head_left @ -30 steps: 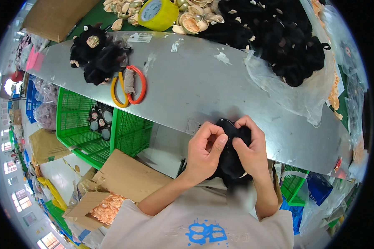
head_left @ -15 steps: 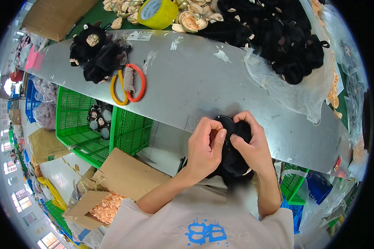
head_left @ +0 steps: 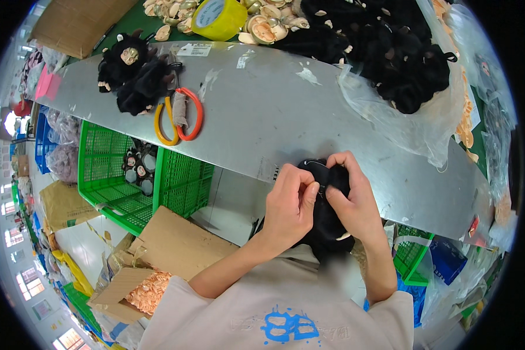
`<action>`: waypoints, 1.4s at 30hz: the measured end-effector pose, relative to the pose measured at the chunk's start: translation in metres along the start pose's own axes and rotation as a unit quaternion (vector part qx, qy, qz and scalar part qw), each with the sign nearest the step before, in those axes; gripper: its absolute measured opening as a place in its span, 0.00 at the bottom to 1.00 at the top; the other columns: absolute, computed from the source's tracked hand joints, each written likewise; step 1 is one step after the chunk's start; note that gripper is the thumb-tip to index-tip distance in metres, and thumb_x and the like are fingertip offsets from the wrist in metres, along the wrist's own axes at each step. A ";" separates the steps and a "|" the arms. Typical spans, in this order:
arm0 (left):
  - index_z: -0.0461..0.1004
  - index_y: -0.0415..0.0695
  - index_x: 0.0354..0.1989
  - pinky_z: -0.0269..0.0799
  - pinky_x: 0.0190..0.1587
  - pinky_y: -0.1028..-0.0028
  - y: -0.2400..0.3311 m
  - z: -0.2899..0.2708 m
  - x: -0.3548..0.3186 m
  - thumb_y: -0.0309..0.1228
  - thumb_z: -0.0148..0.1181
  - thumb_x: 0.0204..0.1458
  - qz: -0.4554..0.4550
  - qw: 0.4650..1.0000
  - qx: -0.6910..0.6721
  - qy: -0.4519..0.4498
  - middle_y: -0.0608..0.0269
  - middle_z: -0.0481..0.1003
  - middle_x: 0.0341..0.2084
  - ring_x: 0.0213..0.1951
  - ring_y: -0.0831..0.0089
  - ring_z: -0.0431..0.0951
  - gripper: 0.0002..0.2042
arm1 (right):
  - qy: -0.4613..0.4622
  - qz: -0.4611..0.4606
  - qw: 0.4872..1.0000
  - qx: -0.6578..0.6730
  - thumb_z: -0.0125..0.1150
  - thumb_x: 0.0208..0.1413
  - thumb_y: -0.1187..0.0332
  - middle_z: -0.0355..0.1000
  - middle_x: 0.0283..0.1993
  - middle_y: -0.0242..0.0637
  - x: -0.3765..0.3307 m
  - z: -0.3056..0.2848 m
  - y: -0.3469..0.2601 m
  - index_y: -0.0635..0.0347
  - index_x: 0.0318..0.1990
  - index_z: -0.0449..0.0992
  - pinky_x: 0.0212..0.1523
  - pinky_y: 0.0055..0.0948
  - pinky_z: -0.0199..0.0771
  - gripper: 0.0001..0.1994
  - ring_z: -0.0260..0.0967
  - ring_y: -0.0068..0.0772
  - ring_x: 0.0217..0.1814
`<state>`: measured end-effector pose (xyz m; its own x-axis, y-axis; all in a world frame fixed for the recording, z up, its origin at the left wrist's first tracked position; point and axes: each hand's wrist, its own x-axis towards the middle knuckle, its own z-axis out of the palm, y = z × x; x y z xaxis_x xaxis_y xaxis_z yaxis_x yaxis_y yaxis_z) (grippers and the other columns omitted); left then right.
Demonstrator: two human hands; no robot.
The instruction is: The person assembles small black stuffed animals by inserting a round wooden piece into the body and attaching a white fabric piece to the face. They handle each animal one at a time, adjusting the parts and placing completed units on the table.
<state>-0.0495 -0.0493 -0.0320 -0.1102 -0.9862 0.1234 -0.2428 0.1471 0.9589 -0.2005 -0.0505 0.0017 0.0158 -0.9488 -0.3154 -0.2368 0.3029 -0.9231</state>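
Observation:
Between my hands, at the near edge of the metal table, is a black plush toy (head_left: 331, 224) that hangs down toward my lap. My left hand (head_left: 289, 204) pinches thumb and forefinger together at the toy's left edge; anything finer in that pinch is too small to make out. On the other side, my right hand (head_left: 356, 201) is closed on the black pile, thumb on top and fingers curled behind. A thin pale curved line shows along the top of the toy, and a bit of light thread lies between the thumbs.
Scissors (head_left: 199, 114) with red and yellow handles lie on the metal table (head_left: 245, 111), beside black plush toys (head_left: 135, 76). Farther back are yellow tape (head_left: 219, 20), beige pieces (head_left: 268, 28) and a black plush heap (head_left: 402, 70) on clear plastic. Green crates (head_left: 116, 192) and a cardboard box (head_left: 184, 239) stand below left.
The toy's top has turned slightly, showing more of a smooth black patch between my hands. My right hand has shifted a little up; both hands keep their hold. The view has shifted slightly.

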 end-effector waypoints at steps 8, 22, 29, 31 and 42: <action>0.67 0.38 0.35 0.65 0.26 0.74 -0.001 -0.011 0.007 0.23 0.58 0.59 -0.046 0.998 0.000 -0.049 0.60 0.68 0.30 0.25 0.73 0.67 0.05 | -0.036 -0.013 0.999 0.016 0.57 0.51 0.77 0.67 0.35 0.39 0.002 0.001 -0.001 0.60 0.51 0.63 0.40 0.26 0.69 0.19 0.65 0.28 0.36; 0.68 0.38 0.39 0.64 0.28 0.77 -0.003 -0.012 0.012 0.30 0.53 0.64 -0.087 0.993 -0.072 -0.044 0.66 0.68 0.28 0.26 0.79 0.66 0.07 | -0.061 -0.040 0.997 0.017 0.57 0.54 0.76 0.65 0.29 0.32 0.014 -0.001 0.003 0.61 0.46 0.66 0.32 0.26 0.64 0.12 0.61 0.21 0.31; 0.69 0.40 0.40 0.58 0.24 0.84 0.001 -0.017 0.015 0.34 0.52 0.66 -0.163 0.970 -0.165 -0.069 0.73 0.67 0.25 0.22 0.89 0.62 0.09 | -0.027 -0.040 0.997 0.052 0.58 0.57 0.75 0.65 0.28 0.26 0.009 0.003 0.008 0.62 0.45 0.69 0.32 0.19 0.62 0.09 0.59 0.16 0.31; 0.69 0.40 0.41 0.59 0.25 0.84 -0.002 -0.017 0.014 0.32 0.52 0.65 -0.164 0.967 -0.186 -0.065 0.73 0.68 0.27 0.23 0.89 0.62 0.08 | -0.007 -0.038 0.997 0.066 0.58 0.57 0.76 0.65 0.28 0.25 0.009 0.006 0.008 0.62 0.45 0.69 0.31 0.20 0.61 0.09 0.59 0.16 0.31; 0.75 0.41 0.56 0.63 0.60 0.60 0.026 -0.072 0.027 0.28 0.64 0.47 0.234 0.945 -0.070 -0.217 0.53 0.75 0.55 0.56 0.55 0.71 0.23 | -0.150 0.016 0.923 0.354 0.50 0.66 0.55 0.73 0.51 0.39 -0.018 -0.002 -0.003 0.69 0.54 0.72 0.57 0.25 0.68 0.23 0.70 0.24 0.54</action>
<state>0.0106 -0.0773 0.0145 -0.5669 -0.6869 0.4548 0.0577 0.5176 0.8537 -0.2021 -0.0343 0.0112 0.3127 -0.9031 -0.2943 0.4505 0.4138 -0.7911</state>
